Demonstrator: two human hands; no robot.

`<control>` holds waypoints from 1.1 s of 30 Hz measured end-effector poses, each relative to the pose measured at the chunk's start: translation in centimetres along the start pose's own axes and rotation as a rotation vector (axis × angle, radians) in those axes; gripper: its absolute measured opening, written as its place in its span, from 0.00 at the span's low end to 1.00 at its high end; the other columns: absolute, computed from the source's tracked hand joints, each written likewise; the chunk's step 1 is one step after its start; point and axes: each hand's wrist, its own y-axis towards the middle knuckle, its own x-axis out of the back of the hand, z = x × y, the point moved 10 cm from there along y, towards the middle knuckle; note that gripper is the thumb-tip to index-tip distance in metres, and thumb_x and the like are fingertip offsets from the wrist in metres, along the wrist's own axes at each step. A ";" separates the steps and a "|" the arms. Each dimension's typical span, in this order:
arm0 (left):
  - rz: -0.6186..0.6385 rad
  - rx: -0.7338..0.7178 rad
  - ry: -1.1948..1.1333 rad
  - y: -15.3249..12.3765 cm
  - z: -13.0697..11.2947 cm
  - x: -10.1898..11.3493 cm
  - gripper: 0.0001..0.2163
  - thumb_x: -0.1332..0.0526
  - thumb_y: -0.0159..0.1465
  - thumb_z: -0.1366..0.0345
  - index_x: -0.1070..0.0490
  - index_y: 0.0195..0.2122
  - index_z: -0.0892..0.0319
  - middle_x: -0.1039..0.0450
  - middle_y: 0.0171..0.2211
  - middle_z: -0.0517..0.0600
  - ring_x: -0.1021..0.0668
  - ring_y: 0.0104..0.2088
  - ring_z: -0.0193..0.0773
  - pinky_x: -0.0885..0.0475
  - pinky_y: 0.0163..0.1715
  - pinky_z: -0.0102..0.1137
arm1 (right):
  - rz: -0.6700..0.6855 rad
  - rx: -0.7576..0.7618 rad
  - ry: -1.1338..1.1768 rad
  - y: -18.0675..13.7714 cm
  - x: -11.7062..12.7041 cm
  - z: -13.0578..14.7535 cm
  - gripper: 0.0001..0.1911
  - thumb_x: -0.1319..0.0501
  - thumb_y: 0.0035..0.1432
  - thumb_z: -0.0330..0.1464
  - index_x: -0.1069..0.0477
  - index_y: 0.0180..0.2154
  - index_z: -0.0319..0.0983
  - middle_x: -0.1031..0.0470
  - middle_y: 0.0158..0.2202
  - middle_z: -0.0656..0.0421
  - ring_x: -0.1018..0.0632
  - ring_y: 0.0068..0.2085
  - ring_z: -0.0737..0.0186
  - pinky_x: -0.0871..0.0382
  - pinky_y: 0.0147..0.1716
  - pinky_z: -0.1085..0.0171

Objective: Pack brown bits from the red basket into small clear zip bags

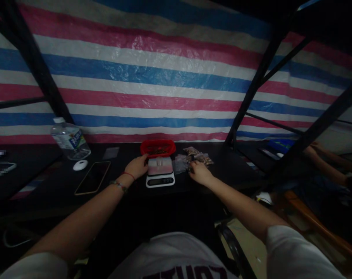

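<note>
A white kitchen scale (160,180) stands on the dark table, with a small pale clear shape on its plate too dim to name. Behind it sits a red plastic basket (142,149) with small brownish pieces inside. My left hand (137,166) rests at the scale's left side, fingers stretched towards the basket's rim and holding nothing visible. To the right of the scale, my right hand (201,173) has its fingers bent together beside a clear plastic bag (181,163); what they grip is hidden. Small filled plastic bags (204,158) lie just behind that hand.
On the left are a phone (93,177), a white computer mouse (80,165), a flat clear packet (110,152) and a large plastic bottle (69,140). Slanted dark metal posts frame the table before a striped sheet. Another person's arms (328,162) reach near a blue basket (281,146) at right.
</note>
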 end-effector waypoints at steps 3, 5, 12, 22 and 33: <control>0.085 0.049 0.183 2.7 1.4 -1.1 0.24 0.47 0.57 0.68 0.38 0.57 0.59 0.24 0.42 0.59 0.21 0.39 0.43 0.30 0.41 0.34 | -0.025 -0.084 -0.052 -0.2 -1.4 -0.2 0.25 0.39 0.52 0.35 0.35 0.53 0.36 0.31 0.49 0.45 0.29 0.49 0.48 0.36 0.48 0.56; 0.130 0.071 0.242 3.7 2.2 -1.9 0.22 0.48 0.58 0.69 0.34 0.54 0.60 0.24 0.40 0.60 0.21 0.38 0.44 0.29 0.39 0.35 | -0.037 -0.138 -0.071 -0.8 -2.4 -0.7 0.24 0.40 0.53 0.34 0.35 0.53 0.38 0.31 0.49 0.46 0.30 0.49 0.47 0.35 0.46 0.55; 0.188 0.136 0.309 1.0 4.3 -1.7 0.15 0.50 0.60 0.65 0.25 0.36 0.63 0.23 0.36 0.63 0.21 0.36 0.49 0.28 0.36 0.38 | -0.156 -0.199 -0.007 -2.6 -3.2 -2.9 0.23 0.45 0.56 0.31 0.36 0.54 0.36 0.34 0.54 0.47 0.31 0.52 0.51 0.35 0.48 0.57; 0.251 0.196 0.317 -9.9 1.6 1.0 0.17 0.53 0.63 0.56 0.26 0.37 0.57 0.23 0.33 0.56 0.21 0.34 0.46 0.29 0.33 0.34 | -0.222 -0.109 0.121 -5.9 -3.3 -3.1 0.23 0.46 0.55 0.30 0.36 0.54 0.37 0.32 0.52 0.50 0.29 0.52 0.53 0.35 0.52 0.56; 0.027 0.167 0.121 -13.4 -2.7 3.3 0.19 0.50 0.64 0.57 0.34 0.54 0.53 0.22 0.40 0.54 0.21 0.38 0.43 0.30 0.38 0.34 | -0.241 -0.069 0.425 -5.9 -1.7 -3.7 0.20 0.46 0.53 0.28 0.31 0.49 0.36 0.26 0.47 0.50 0.25 0.47 0.56 0.33 0.50 0.56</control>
